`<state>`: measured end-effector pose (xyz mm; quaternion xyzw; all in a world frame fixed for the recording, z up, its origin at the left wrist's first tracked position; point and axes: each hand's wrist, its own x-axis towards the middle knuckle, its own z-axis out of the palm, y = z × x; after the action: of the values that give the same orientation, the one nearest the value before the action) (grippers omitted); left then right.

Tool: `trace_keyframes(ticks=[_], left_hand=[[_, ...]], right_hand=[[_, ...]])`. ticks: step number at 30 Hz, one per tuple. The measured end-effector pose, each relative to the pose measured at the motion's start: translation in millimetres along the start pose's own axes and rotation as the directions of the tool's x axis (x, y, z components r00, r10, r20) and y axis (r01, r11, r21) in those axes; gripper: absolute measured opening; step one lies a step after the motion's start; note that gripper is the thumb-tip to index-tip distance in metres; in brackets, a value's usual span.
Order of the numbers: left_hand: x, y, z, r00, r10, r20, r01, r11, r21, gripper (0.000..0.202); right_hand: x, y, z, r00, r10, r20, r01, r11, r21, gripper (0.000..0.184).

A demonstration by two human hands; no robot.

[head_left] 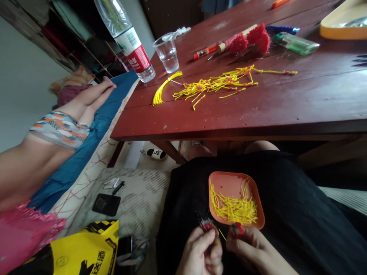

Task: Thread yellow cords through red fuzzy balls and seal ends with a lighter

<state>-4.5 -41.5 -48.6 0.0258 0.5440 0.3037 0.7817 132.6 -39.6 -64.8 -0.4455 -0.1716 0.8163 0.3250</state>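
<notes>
My left hand [202, 250] is closed, pinching a small red bundle [207, 226] with fine pale bristles sticking out of its top. Close by on the right, my right hand [246, 244] has its fingers wrapped round what looks like a red lighter [239, 228] with a metal end. A short yellow cord [222, 234] shows between the two hands; which one holds it I cannot tell. Just beyond them, an orange tray [212, 177] rests on dark cloth over my lap, with many cut yellow cords [237, 208] and a few red bits in it.
On the red-brown table [177, 122] lie knotted yellow cords [215, 84], a yellow tassel bundle [164, 89], red bristly clusters [258, 40] and a green lighter [296, 43]. A plastic cup [168, 57] and bottle [134, 49] stand at its left. A person [65, 126] lies on the bed.
</notes>
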Motion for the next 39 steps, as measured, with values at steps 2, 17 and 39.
trace_keyframes(ticks=[2,17,39], left_hand=[[0,0,-0.6,1.0,-0.005,0.002,0.005,1.0,-0.003,0.042],[0,-4,1.1,0.987,0.143,-0.08,-0.139,0.989,0.053,0.038],[4,2,1.6,0.998,-0.061,-0.002,0.06,0.98,-0.189,0.03]], right_hand=[[1,1,-1,1.0,0.015,0.001,-0.015,1.0,-0.004,0.022],[-3,-5,1,0.997,0.082,-0.017,-0.082,0.997,0.005,0.023],[1,-8,6,0.996,0.049,0.078,-0.052,0.998,0.036,0.018]])
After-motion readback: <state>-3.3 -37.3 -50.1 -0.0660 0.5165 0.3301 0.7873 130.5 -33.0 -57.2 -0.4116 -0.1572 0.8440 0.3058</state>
